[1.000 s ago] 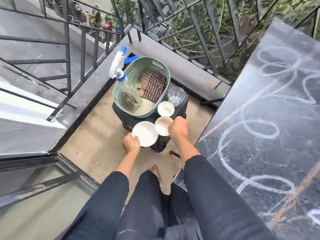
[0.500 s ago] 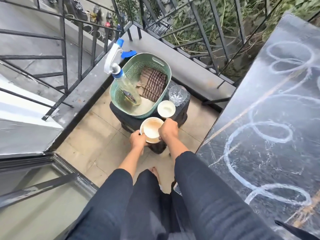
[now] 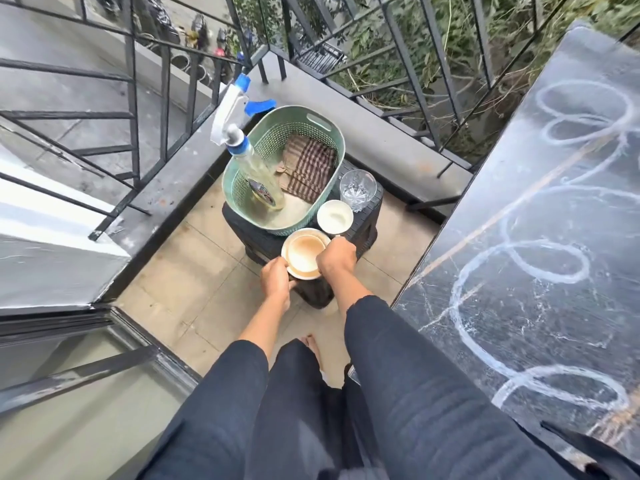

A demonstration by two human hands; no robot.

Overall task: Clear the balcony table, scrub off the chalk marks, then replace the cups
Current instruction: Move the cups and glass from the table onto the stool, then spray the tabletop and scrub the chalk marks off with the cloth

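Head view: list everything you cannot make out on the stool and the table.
- Cup handle: hidden under the right hand.
- Saucer near rim: partly covered by the left hand.
- Spray bottle label: too small to read.
- Basket floor: partly hidden under the cloth and bottle.
- Table: cut off by the right and bottom edges.

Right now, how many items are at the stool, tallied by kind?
Cups: 2, white cup and stained cup
Saucer: 1
Glass: 1
Basket: 1
Spray bottle: 1
Cloth: 1
Total: 7
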